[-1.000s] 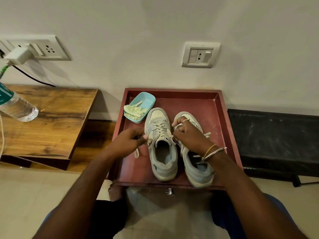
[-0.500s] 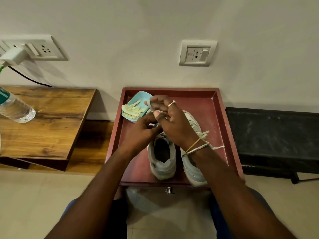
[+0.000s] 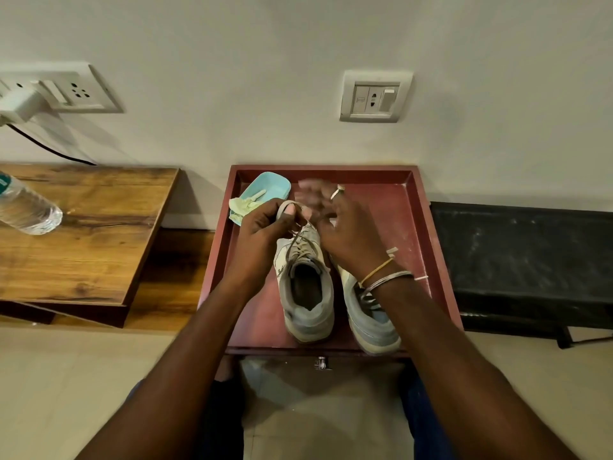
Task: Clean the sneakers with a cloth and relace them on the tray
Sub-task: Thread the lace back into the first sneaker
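Left hand (image 3: 265, 229) fingers pinch lace loop (image 3: 288, 204) above left sneaker (image 3: 306, 293) on tray (image 3: 416, 227) | we judge: holding bow for tying | right hand (image 3: 348, 235) fingers blurred, cannot tell.

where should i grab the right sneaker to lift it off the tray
Take the right sneaker by its heel collar, coming from above on the near side. The heel points toward you at the near edge of the tray and the opening faces up, so a thumb inside and fingers behind the heel should fit. The toe end is hidden under the right hand.
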